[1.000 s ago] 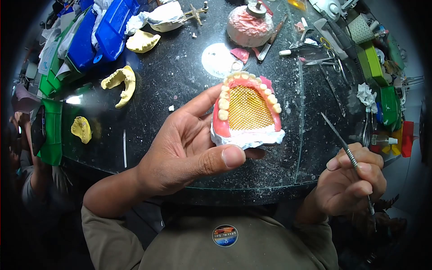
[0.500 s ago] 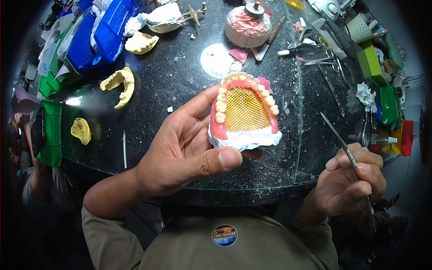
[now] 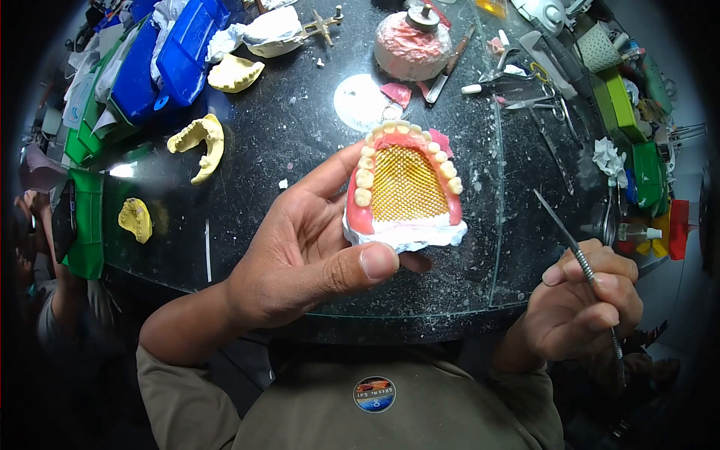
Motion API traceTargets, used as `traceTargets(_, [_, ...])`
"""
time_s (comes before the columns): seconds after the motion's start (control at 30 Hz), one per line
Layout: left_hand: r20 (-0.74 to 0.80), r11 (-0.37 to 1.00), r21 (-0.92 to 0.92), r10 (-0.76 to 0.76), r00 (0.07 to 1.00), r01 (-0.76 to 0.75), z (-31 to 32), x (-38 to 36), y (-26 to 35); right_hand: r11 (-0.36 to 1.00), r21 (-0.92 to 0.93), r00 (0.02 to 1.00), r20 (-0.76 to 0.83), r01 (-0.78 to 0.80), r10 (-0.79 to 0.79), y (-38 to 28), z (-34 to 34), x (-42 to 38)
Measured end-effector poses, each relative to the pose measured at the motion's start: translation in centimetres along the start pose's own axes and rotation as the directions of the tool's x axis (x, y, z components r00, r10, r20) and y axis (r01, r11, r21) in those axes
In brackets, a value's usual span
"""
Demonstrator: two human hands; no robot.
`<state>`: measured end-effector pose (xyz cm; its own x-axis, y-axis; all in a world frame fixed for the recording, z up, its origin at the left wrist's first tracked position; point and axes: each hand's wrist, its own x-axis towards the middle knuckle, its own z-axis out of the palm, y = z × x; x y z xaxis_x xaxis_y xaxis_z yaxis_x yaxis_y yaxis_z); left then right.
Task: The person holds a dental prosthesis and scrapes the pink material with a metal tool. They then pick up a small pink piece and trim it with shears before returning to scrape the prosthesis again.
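My left hand (image 3: 300,240) grips a dental model (image 3: 406,235) of white plaster, thumb along its lower edge and fingers behind it. On the model sits an upper denture in pink wax (image 3: 361,214) with a row of cream teeth (image 3: 364,178). Gold mesh (image 3: 405,184) fills the palate between the teeth. In my right hand (image 3: 585,304) is a slim metal wax carver (image 3: 576,251) with a ribbed handle, its pointed tip up and to the left, apart from the denture. The fingers of my right hand are closed round the handle.
Yellow plaster casts (image 3: 206,146) lie at the left beside blue bins (image 3: 184,52). Behind the denture stand a pink-topped plaster block (image 3: 412,49) and a knife (image 3: 450,64). Scissors (image 3: 551,97) and other tools lie at the right, near crumpled tissue (image 3: 610,160). The glass-topped table's edge (image 3: 420,316) runs before me.
My left hand has shifted the denture model very slightly left and tilted it a little. My right hand and the wax carver have stayed in place.
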<state>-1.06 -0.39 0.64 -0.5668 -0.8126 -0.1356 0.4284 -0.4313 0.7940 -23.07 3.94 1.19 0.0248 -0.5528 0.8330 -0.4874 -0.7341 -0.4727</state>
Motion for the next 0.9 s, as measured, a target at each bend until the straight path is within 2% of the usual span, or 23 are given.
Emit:
traceTargets(0.2, [0.027, 0.999, 0.017, -0.045, 0.999, 0.044, -0.1, 0.0, 0.4, 0.999, -0.008, 0.999, -0.009, -0.038, 0.038, -0.3, 0.2, 0.0])
traceTargets(0.37, [0.028, 1.000, -0.010, -0.003, 1.000, 0.003, 0.0, 0.0, 0.0, 0.996, -0.029, 0.996, -0.024, -0.089, 0.088, -0.4, 0.3, -0.1])
traceTargets(0.47, [0.023, 1.000, -0.010, 0.003, 1.000, -0.003, 0.0, -0.1, 0.0, 0.999, -0.039, 1.000, 0.013, -0.020, 0.021, 0.0, 0.5, 0.1])
traceTargets(0.5, [0.026, 1.000, -0.007, 0.007, 1.000, -0.007, 0.0, -0.1, 0.0, 0.983, -0.066, 0.985, -0.018, -0.172, 0.171, -0.7, 0.6, 0.1])
traceTargets(0.63, [0.031, 0.999, 0.021, 0.035, 0.999, -0.036, -0.3, -0.2, 0.2, 0.993, -0.033, 0.992, 0.049, -0.118, 0.119, 0.6, 0.8, 0.5])
traceTargets(0.73, [0.116, 0.995, -0.074, 0.070, 0.991, -0.062, -1.0, -0.3, 0.4, 0.991, -0.009, 0.991, 0.033, -0.133, 0.133, 1.4, 1.2, 0.5])
traceTargets(0.87, [0.074, 0.991, -0.040, 0.132, 0.988, -0.130, -1.3, -0.2, 0.3, 0.976, 0.037, 0.972, 0.103, -0.216, 0.211, 2.0, 0.7, 1.4])
traceTargets(0.9, [0.042, 0.988, -0.032, 0.149, 0.988, -0.148, -1.4, -0.3, 0.6, 0.957, 0.015, 0.948, 0.141, -0.290, 0.285, 1.3, 0.5, 2.1])
